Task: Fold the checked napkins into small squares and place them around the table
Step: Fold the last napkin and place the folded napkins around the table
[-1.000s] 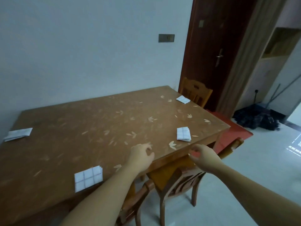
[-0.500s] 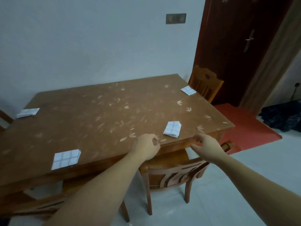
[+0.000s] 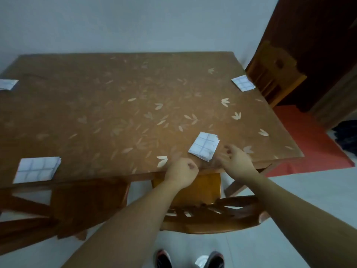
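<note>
Several folded checked napkins lie on the brown leaf-patterned table (image 3: 116, 105). One napkin (image 3: 204, 146) sits near the front edge, just beyond my hands. Another napkin (image 3: 36, 169) lies at the front left, a third napkin (image 3: 243, 83) at the right edge by a chair, and a further one (image 3: 7, 84) at the far left edge. My left hand (image 3: 181, 172) is at the table's front edge, fingers curled, holding nothing. My right hand (image 3: 234, 160) hovers over the edge just right of the nearest napkin, fingers loosely spread and blurred.
A wooden chair (image 3: 208, 211) is pushed under the table right below my arms. Another chair (image 3: 274, 74) stands at the right side before a dark door. A darker chair (image 3: 58, 206) is at the front left. A red mat (image 3: 309, 147) covers the floor to the right.
The view has tilted down and closer to the table. Both hands have moved up to the front edge; the right hand has come near the nearest napkin.
</note>
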Demonstrator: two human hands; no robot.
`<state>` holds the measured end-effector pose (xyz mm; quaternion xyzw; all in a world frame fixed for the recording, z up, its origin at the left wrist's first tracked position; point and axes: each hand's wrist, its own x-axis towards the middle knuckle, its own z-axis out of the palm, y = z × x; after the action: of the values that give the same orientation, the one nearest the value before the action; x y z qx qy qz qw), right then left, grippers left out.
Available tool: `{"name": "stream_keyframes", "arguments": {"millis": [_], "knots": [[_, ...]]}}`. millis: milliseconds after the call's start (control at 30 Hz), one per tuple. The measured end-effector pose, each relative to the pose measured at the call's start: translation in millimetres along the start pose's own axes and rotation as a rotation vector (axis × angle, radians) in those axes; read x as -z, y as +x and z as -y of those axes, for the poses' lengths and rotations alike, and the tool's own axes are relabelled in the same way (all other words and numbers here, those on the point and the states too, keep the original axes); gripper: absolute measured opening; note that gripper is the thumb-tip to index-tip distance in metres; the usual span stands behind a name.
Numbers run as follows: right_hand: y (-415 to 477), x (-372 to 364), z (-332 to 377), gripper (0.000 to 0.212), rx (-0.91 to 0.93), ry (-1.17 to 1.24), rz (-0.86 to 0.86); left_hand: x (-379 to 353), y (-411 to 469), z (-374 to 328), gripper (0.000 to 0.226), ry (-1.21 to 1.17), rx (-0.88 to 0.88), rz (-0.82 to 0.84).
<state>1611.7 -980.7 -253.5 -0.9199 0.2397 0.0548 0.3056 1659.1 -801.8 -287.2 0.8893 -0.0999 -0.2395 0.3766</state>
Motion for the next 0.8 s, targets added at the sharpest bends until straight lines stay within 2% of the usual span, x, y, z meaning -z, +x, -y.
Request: {"name": "stream_keyframes", "arguments": {"millis": [100, 200, 300, 467, 567, 667, 800], "knots": [[30.7, -6.7, -6.0, 0.055, 0.029, 0.055, 0.014, -17.9, 21.9, -3.9, 0.021, -0.154, 0.096, -0.050], [66.8, -13.4, -16.2, 0.045, 0.062, 0.046, 0.045, -35.8, 40.6, -9.0, 0.019, -0.275, 0.175, -0.110], [97.3, -21.0, -26.6, 0.039, 0.050, 0.042, 0.069, -51.9, 61.4, -13.4, 0.015, -0.318, 0.245, -0.180], [127.7, -30.5, -36.5, 0.048, 0.050, 0.073, 0.108, -69.1, 78.4, -26.2, 0.041, -0.346, 0.345, -0.315], [136.4, -35.3, -40.4, 0.047, 0.126, 0.101, 0.104, -74.8, 83.5, -27.7, 0.049, -0.371, 0.357, -0.360], [140.6, -39.0, -42.3, 0.039, 0.149, 0.067, 0.058, -76.9, 88.8, -23.7, 0.054, -0.396, 0.391, -0.413], [134.4, -39.2, -43.3, 0.023, 0.081, 0.160, -0.011, -80.0, 90.3, -19.4, 0.052, -0.383, 0.388, -0.447]]}}
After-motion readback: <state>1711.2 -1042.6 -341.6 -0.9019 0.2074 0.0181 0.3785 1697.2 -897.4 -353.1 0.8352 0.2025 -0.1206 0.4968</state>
